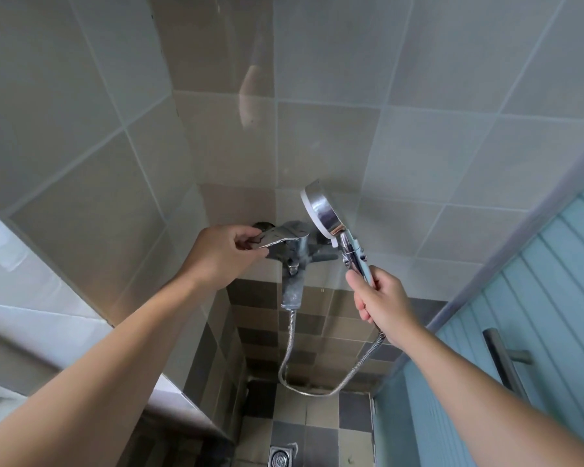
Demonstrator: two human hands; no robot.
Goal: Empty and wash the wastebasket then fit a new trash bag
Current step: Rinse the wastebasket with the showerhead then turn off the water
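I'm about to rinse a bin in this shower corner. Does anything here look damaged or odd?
The mixer tap looks dull and crusted with whitish deposit, unlike the shiny shower head the right hand holds. The left hand pinches its lever. Nothing looks broken or spilled.

Single head cam looking forward and down into the tiled shower corner, sitting close to the mixer tap (292,244), floor drain (280,458) showing at bottom edge.

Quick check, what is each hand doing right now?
Left hand: pinches the faucet lever.
Right hand: grips the shower head by its handle.
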